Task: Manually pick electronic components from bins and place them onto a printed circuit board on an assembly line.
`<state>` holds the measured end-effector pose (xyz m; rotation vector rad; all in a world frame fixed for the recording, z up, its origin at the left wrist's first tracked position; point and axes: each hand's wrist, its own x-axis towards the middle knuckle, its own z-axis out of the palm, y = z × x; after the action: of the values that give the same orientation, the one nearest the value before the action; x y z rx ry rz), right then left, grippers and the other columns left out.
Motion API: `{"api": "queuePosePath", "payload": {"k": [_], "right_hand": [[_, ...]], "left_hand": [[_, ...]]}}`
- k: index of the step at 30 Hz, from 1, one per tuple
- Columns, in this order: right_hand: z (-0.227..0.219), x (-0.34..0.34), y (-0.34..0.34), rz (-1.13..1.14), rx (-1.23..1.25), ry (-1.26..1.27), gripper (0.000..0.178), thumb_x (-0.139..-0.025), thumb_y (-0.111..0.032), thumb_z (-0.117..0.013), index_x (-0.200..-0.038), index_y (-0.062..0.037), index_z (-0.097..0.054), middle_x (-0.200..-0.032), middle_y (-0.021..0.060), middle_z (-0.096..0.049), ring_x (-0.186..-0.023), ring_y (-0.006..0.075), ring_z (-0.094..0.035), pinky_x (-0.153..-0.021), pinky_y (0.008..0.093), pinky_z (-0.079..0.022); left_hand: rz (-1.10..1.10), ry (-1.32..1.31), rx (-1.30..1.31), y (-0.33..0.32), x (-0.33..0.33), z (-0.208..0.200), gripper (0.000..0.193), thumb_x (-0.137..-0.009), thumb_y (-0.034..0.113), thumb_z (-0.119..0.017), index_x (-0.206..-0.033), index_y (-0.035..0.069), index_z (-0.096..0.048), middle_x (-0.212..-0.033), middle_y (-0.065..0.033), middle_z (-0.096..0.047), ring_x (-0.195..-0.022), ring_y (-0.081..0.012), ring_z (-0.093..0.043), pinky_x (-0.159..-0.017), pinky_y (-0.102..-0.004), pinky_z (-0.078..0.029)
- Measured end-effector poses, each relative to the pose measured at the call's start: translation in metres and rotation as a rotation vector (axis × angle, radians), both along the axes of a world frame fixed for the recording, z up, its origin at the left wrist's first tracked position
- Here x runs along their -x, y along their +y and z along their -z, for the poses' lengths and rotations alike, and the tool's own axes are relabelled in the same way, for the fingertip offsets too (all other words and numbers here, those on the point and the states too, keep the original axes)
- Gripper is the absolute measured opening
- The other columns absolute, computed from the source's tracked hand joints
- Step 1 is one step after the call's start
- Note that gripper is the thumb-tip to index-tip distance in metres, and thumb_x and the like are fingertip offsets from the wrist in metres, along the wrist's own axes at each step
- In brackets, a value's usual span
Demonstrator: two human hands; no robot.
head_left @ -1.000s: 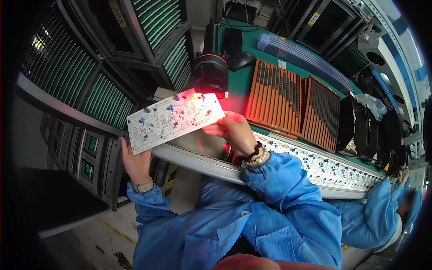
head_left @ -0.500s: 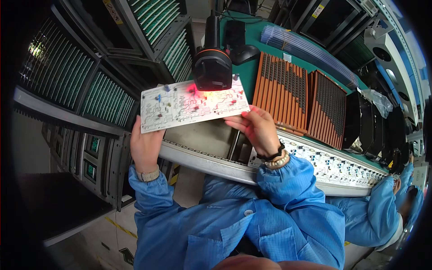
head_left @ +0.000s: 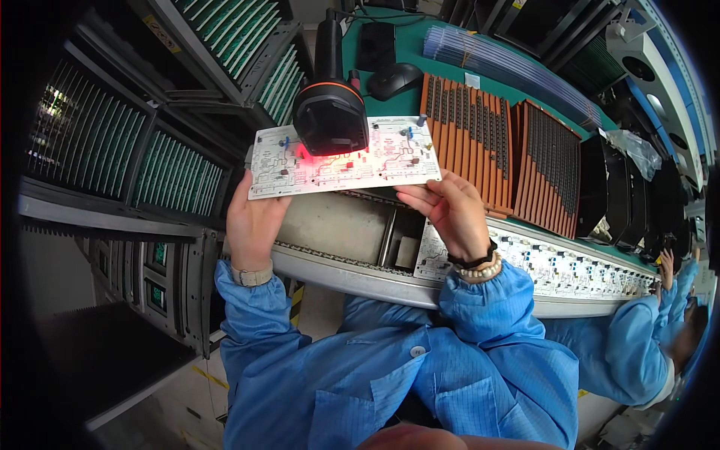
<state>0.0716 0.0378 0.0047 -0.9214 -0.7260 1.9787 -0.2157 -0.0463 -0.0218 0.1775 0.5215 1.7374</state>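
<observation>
A white circuit board with small blue and dark components is held up between my two hands, over the conveyor. My left hand grips its near left corner, the thumb at the edge and the fingers beneath. At the near right corner, my right hand pinches the board between thumb and fingers. A black barcode scanner with an orange ring stands just above the board and hides part of its far edge. Red light from the scanner falls on the board's middle.
A metal conveyor rail runs in front of me, carrying more white boards on the right. Brown racks of black components, a mouse and clear tubes lie on the green table. Board magazines stand left; a co-worker sits right.
The board has shifted right and slightly away from me, turning more level, with both hands following. The red light falls further left on it. At right, the co-worker's hand is raised.
</observation>
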Motion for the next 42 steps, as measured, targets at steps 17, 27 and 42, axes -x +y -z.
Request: {"api": "queuePosePath", "payload": {"k": [17, 27, 42], "right_hand": [[-0.007, -0.076, -0.023, 0.12, -0.121, -0.125, 0.035, -0.1, -0.003, -0.039, -0.13, 0.0135, -0.043, -0.117, 0.0326, -0.063, -0.107, 0.0356, -0.069, -0.096, 0.0413, -0.058], [-0.003, -0.062, -0.091, -0.426, -0.465, -0.723, 0.016, -0.095, -0.014, -0.066, -0.094, 0.0003, -0.058, -0.065, 0.008, -0.067, -0.057, 0.0139, -0.066, -0.053, 0.0291, -0.047], [0.04, -0.046, -0.093, -0.457, -0.683, -0.934, 0.021, -0.094, -0.017, -0.066, -0.093, 0.0023, -0.058, -0.063, 0.0194, -0.063, -0.057, 0.0354, -0.063, -0.053, 0.0402, -0.048]], "left_hand": [[0.317, -0.057, 0.014, 0.027, -0.047, 0.003, 0.045, -0.105, 0.019, -0.044, -0.143, -0.005, -0.042, -0.147, -0.0189, -0.047, -0.139, -0.032, -0.042, -0.121, -0.0481, -0.027], [0.094, 0.396, 0.266, -0.05, 0.0, 0.018, 0.04, -0.107, 0.016, -0.043, -0.14, -0.006, -0.046, -0.139, -0.0174, -0.056, -0.126, -0.0264, -0.056, -0.107, -0.0397, -0.044], [0.087, 1.795, 0.5, -0.054, 0.011, 0.03, 0.029, -0.106, 0.018, -0.048, -0.126, -0.001, -0.057, -0.106, -0.0163, -0.07, -0.093, -0.0173, -0.065, -0.083, -0.0304, -0.05]]}}
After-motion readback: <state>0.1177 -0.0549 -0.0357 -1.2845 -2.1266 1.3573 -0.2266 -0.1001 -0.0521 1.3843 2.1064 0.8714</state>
